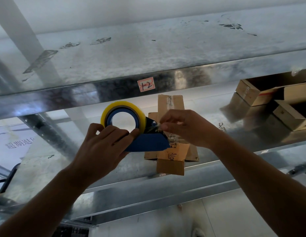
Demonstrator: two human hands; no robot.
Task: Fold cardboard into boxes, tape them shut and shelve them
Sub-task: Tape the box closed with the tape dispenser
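My left hand (104, 142) grips a blue tape dispenser (148, 141) that carries a yellowish roll of clear tape (121, 106). It is held up in front of a metal shelf (208, 165). My right hand (184, 127) pinches the loose end of the clear tape (157, 128) at the dispenser's cutter. Behind both hands a flat piece of folded cardboard (171, 165) lies on the shelf, its near end sticking out over the shelf's front edge.
An upper metal shelf (148, 53) runs across the top, with a red-edged label reading 12 (146, 84) on its front lip. Several closed cardboard boxes (275, 101) stand at the back right of the lower shelf. A printed sheet (17, 142) hangs at the left.
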